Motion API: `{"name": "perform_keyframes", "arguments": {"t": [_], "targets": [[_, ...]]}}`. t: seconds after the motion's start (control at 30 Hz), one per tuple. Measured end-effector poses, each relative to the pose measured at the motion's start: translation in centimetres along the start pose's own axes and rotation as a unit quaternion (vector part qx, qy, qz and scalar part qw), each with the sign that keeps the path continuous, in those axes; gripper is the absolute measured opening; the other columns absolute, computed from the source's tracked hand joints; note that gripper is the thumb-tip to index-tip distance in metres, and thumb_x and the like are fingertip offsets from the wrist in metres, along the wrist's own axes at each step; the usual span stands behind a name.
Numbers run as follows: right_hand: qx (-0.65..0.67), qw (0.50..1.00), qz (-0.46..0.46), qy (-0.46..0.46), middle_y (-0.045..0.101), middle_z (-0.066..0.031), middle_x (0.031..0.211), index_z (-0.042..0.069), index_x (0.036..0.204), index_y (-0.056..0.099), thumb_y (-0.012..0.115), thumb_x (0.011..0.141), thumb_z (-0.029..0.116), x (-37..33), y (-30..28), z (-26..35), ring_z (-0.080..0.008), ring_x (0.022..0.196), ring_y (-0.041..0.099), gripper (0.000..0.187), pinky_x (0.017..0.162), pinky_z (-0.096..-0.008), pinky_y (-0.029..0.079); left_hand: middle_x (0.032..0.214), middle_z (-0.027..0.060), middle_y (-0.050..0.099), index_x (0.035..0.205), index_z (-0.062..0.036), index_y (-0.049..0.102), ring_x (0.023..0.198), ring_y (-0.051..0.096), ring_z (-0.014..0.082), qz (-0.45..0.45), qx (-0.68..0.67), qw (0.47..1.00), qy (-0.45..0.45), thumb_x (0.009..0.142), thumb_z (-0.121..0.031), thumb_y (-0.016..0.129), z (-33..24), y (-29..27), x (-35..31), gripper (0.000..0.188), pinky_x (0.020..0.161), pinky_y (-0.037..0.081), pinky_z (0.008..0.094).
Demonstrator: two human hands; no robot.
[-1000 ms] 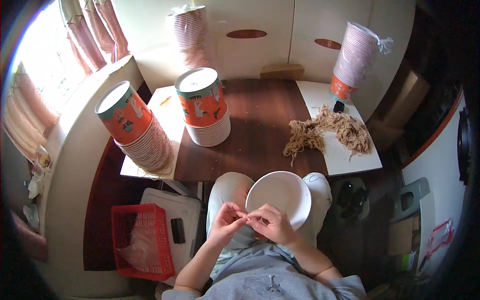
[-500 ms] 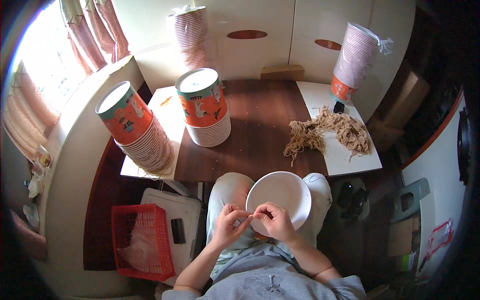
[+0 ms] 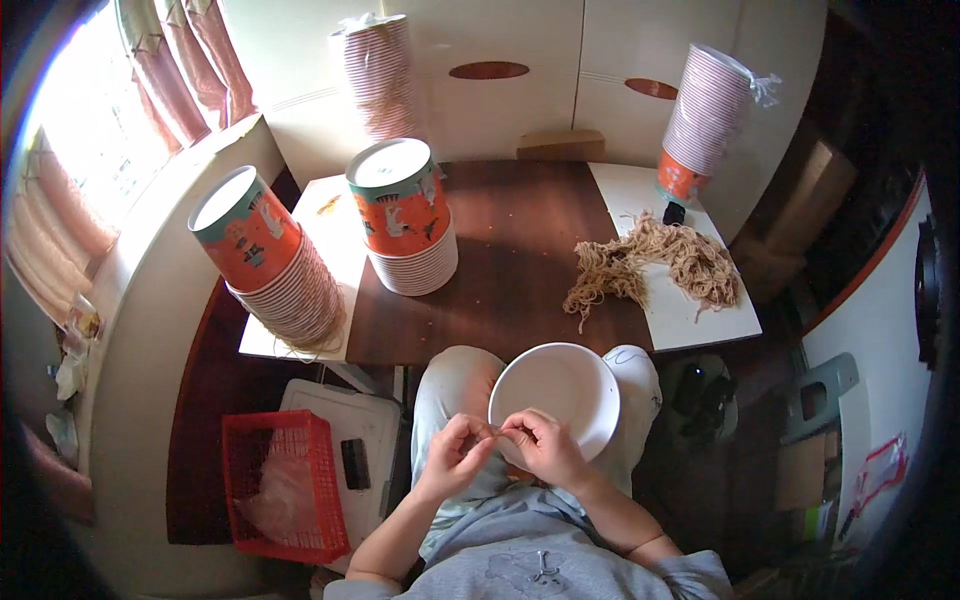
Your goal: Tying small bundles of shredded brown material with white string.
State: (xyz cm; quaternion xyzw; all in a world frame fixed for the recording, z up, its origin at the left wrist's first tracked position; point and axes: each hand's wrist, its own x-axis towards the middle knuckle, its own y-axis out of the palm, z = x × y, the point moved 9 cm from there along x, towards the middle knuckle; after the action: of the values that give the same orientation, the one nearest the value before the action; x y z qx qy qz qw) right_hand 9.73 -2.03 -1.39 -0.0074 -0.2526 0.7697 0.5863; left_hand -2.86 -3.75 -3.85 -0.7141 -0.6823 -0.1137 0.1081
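Note:
A round paper bucket [image 3: 572,385], white inside, rests tilted on my lap between my thighs with its mouth facing up. At its near rim my left hand [image 3: 456,455] and my right hand [image 3: 545,452] meet, fingertips touching. Both are closed in a pinch with thumb against forefinger. Whatever they pinch is too small to make out. On the right side of the table lies a loose heap of tan cords [image 3: 670,258].
Nested paper buckets, orange and green outside, stand upside down on the brown-and-white table [image 3: 515,250]: a left stack [image 3: 255,245], a middle stack [image 3: 400,220], a back stack [image 3: 375,85] and a right stack [image 3: 703,120]. A red basket [image 3: 330,480] sits low at left.
My fingertips stay together at the bucket's rim, with only a slight shift of the fingers. The whole view has moved a little; the table's things lie as before.

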Motion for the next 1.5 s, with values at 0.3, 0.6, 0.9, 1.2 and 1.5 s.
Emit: {"name": "perform_keyframes", "arguments": {"t": [0.3, 0.6, 0.9, 1.2, 1.5], "targets": [[-0.044, 0.998, -0.031, -0.038, 0.056, -0.0108, 0.074, 0.002, 0.079, 0.054, 0.056, 0.078, 0.005, -0.2, -0.5, 0.6, -0.028, 0.068, 0.057, 0.004, 0.057, -0.0342, 0.045, 0.077, 0.0003, 0.052, 0.082, -0.0005, 0.055, 0.065, 0.046, 0.0051, 0.042, 0.07, 0.992, -0.092, 0.08, -0.004, 0.06, 1.5, 0.7, -0.6, 0.007, 0.057, 0.037, 0.0171], [-0.144, 0.987, -0.037, -0.067, 0.053, -0.0101, 0.074, 0.004, 0.079, 0.049, 0.053, 0.078, 0.005, -0.5, -0.4, 1.1, -0.0288, 0.071, 0.055, 0.004, 0.061, -0.0385, 0.045, 0.067, 0.0032, 0.051, 0.074, -0.0033, 0.058, 0.058, 0.044, 0.0119, 0.009, 0.19, 0.978, 0.082, 0.07, 0.0, 0.063, -2.8, 1.1, -0.4, 0.007, 0.051, 0.035, 0.0239], [0.065, 0.996, 0.042, 0.045, 0.059, -0.0048, 0.073, 0.002, 0.088, 0.057, 0.058, 0.08, 0.006, -1.8, -3.3, 1.3, -0.0092, 0.064, 0.055, 0.009, 0.057, -0.0234, 0.044, 0.067, 0.0036, 0.056, 0.071, -0.0045, 0.057, 0.063, 0.047, 0.0167, 0.052, 0.22, 0.969, 0.097, 0.062, -0.003, 0.063, -3.5, -0.1, -0.7, 0.01, 0.06, 0.037, 0.0269], [0.159, 0.979, -0.112, -0.062, 0.059, -0.0075, 0.068, 0.004, 0.072, 0.057, 0.059, 0.072, 0.0, -4.7, -12.5, 7.7, -0.0125, 0.059, 0.056, 0.004, 0.054, -0.021, 0.043, 0.077, 0.0053, 0.057, 0.078, -0.0056, 0.059, 0.073, 0.05, 0.0193, 0.087, 0.248, 0.959, 0.105, 0.064, -0.003, 0.062, -5.5, 0.6, 0.0, 0.014, 0.063, 0.04, 0.029], [0.204, 0.955, -0.191, -0.099, 0.058, -0.0095, 0.064, 0.004, 0.068, 0.055, 0.062, 0.073, 0.004, -5.9, -14.5, 8.3, -0.0165, 0.057, 0.057, 0.009, 0.052, -0.023, 0.043, 0.081, 0.0059, 0.055, 0.086, -0.0086, 0.06, 0.074, 0.051, 0.0217, 0.064, 0.298, 0.942, 0.137, 0.065, -0.005, 0.065, -5.8, 1.1, 0.6, 0.022, 0.062, 0.042, 0.0307]]}}
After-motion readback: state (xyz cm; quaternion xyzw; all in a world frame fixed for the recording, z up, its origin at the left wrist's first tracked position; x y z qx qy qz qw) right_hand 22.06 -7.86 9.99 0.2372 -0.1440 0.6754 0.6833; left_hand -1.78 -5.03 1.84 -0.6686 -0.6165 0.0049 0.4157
